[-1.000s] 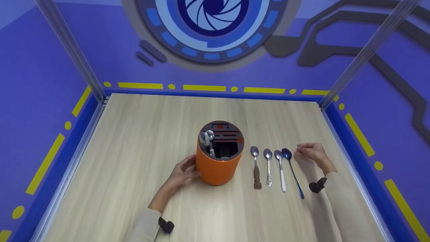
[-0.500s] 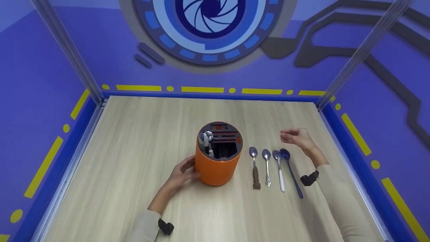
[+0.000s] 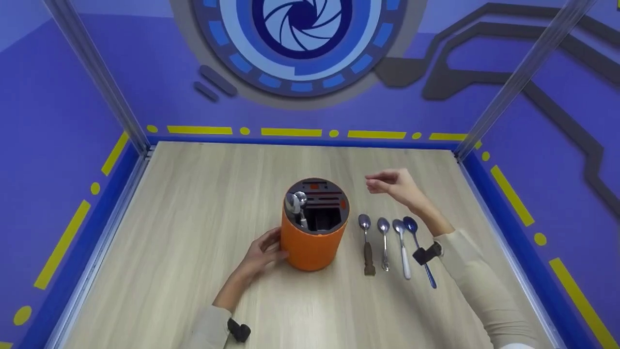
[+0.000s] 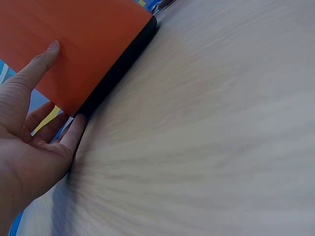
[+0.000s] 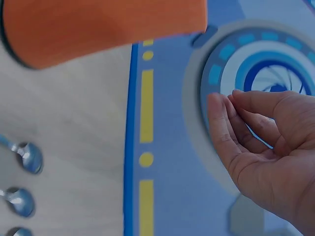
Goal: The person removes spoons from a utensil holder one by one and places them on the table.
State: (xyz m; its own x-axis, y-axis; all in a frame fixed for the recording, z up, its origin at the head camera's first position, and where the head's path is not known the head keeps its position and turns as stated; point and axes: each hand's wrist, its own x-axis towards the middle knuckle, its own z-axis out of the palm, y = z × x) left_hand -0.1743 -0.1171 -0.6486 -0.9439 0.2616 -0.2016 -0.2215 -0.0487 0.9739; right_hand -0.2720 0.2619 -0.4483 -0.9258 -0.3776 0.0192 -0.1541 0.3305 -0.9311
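In the head view an orange cylindrical knife block (image 3: 312, 249) with a dark slotted top stands upright on the table. Spoons (image 3: 296, 201) stick up from its left compartment; the front compartment shows dark inside. My left hand (image 3: 259, 254) touches the block's lower left side, the thumb (image 4: 47, 59) lying flat on its wall and the other fingers near its base. Raised right of the block, my right hand (image 3: 395, 186) holds nothing, its fingertips drawn close to the thumb. Below it lie a brown-handled spoon (image 3: 368, 257), an ornate silver spoon (image 3: 384, 242), a white-handled spoon (image 3: 405, 257) and a dark blue spoon (image 3: 431, 276).
The light wooden table (image 3: 208, 194) is bordered by blue printed panels (image 3: 242, 114) at the back and sides. Metal posts (image 3: 97, 77) rise at the back corners. My right wrist's black camera (image 3: 427, 253) overlaps the blue spoon in the head view.
My right hand has moved left and away from me, from beside the blue spoon to near the block's right side. The left hand stays against the block; the spoons lie as before.
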